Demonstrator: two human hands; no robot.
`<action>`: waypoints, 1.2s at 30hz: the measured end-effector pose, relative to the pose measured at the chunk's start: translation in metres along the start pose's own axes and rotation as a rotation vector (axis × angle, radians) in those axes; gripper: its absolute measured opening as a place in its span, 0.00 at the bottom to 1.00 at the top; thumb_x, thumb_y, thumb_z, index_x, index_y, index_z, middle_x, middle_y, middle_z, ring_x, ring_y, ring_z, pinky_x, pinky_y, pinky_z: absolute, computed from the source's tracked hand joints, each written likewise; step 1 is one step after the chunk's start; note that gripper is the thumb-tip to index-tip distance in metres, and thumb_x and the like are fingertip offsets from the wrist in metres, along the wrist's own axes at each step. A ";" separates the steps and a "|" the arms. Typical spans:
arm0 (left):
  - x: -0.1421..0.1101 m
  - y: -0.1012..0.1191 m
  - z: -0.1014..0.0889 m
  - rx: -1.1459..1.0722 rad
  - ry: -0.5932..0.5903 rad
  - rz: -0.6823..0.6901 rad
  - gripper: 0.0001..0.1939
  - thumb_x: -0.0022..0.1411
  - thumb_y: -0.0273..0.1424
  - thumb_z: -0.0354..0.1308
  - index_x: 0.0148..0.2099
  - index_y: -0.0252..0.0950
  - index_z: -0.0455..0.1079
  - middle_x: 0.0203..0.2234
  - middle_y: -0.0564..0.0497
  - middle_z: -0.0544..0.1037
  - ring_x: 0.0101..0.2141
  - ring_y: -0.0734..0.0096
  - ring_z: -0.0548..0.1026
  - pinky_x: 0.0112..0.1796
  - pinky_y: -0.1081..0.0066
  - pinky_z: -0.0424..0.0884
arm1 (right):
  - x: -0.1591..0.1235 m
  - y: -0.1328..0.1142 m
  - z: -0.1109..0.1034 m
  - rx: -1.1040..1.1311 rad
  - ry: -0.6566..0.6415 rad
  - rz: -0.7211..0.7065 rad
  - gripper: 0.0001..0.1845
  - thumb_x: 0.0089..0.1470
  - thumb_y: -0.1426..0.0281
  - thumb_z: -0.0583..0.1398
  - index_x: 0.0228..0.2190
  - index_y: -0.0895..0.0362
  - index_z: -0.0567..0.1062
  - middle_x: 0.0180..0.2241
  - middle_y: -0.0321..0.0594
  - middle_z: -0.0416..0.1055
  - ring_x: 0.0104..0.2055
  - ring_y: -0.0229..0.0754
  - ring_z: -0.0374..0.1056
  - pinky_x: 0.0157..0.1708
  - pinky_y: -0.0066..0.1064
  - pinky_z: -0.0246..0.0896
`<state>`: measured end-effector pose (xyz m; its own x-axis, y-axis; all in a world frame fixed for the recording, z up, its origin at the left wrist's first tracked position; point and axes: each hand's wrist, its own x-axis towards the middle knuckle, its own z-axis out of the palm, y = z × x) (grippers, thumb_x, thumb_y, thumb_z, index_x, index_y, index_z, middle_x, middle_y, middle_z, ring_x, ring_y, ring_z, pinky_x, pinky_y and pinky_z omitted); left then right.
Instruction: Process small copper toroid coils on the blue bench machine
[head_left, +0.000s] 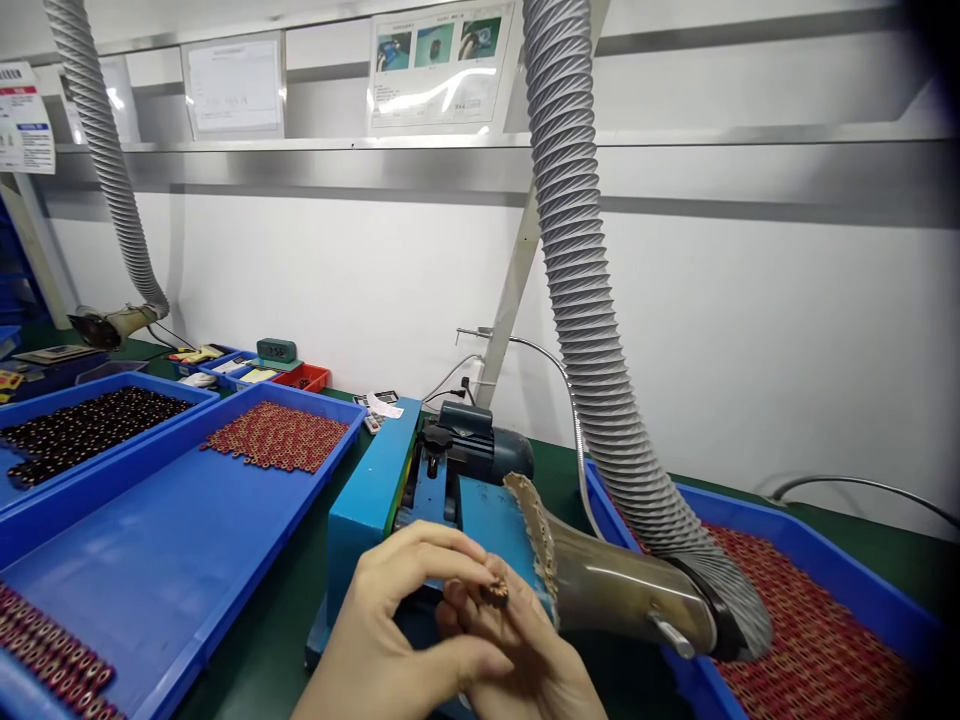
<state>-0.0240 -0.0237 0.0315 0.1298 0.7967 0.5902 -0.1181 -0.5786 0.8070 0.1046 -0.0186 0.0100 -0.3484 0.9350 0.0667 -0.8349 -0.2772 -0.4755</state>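
Note:
Both my hands meet in front of a small blue machine (379, 490) with a dark motor (480, 440). My left hand (390, 625) curls its fingers around a small copper-wound ring coil (495, 593). My right hand (525, 660) pinches the same coil from below with its fingertips. The coil sits right by the metal mouth of an extraction nozzle (600, 580).
A grey ribbed duct (592, 330) runs down to the nozzle. A blue tray (187, 520) on the left holds red ring coils (277, 437); another tray (840, 570) at right is full of them. A further tray (82, 425) holds dark coils. A second duct (112, 180) hangs at far left.

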 end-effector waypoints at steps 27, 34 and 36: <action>-0.003 0.001 -0.006 -0.178 0.215 -0.218 0.09 0.52 0.34 0.69 0.38 0.40 0.81 0.38 0.48 0.83 0.46 0.60 0.78 0.49 0.70 0.72 | 0.000 0.000 0.012 -0.200 -0.018 -0.091 0.12 0.40 0.73 0.76 0.24 0.59 0.78 0.25 0.36 0.75 0.26 0.33 0.72 0.29 0.20 0.69; -0.001 -0.002 0.000 -0.146 0.140 -0.207 0.08 0.60 0.30 0.63 0.28 0.40 0.80 0.26 0.52 0.82 0.40 0.65 0.78 0.51 0.68 0.68 | 0.000 0.005 0.010 -0.287 -0.003 -0.157 0.12 0.38 0.71 0.75 0.21 0.57 0.77 0.23 0.36 0.72 0.28 0.36 0.68 0.32 0.23 0.66; -0.002 -0.003 -0.002 -0.257 0.220 -0.192 0.08 0.60 0.33 0.64 0.28 0.41 0.79 0.26 0.54 0.82 0.39 0.69 0.78 0.49 0.72 0.69 | -0.001 0.005 0.012 -0.312 -0.005 -0.161 0.12 0.37 0.71 0.75 0.20 0.58 0.77 0.22 0.36 0.71 0.26 0.36 0.68 0.30 0.23 0.65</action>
<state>-0.0256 -0.0231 0.0281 -0.0371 0.9210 0.3879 -0.3589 -0.3745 0.8549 0.0961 -0.0236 0.0185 -0.2256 0.9600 0.1660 -0.7092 -0.0450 -0.7036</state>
